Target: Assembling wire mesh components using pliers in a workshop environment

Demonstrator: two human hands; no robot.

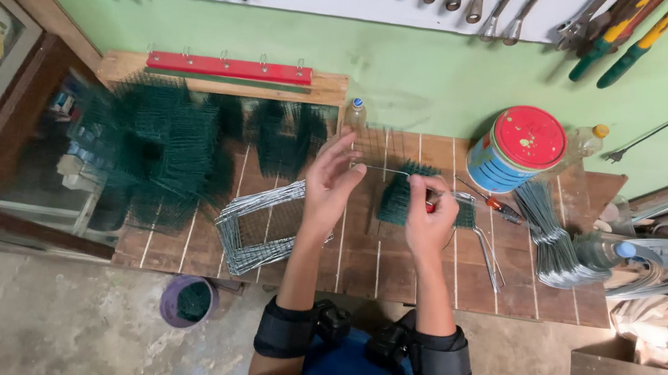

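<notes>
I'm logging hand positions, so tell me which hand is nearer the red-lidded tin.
Right. The right hand is over the middle of the bench, just left of the tin and a little nearer the person. The left hand lies farther left, beyond the right hand.

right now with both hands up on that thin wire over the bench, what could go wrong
The thin wire spans between the left hand and right hand; if one end slips, it might spring back and jab a finger. The right hand's grip is on a red-handled tool close to the fingers, so a pinch seems possible. The clear bottle just behind could get knocked over.
</notes>
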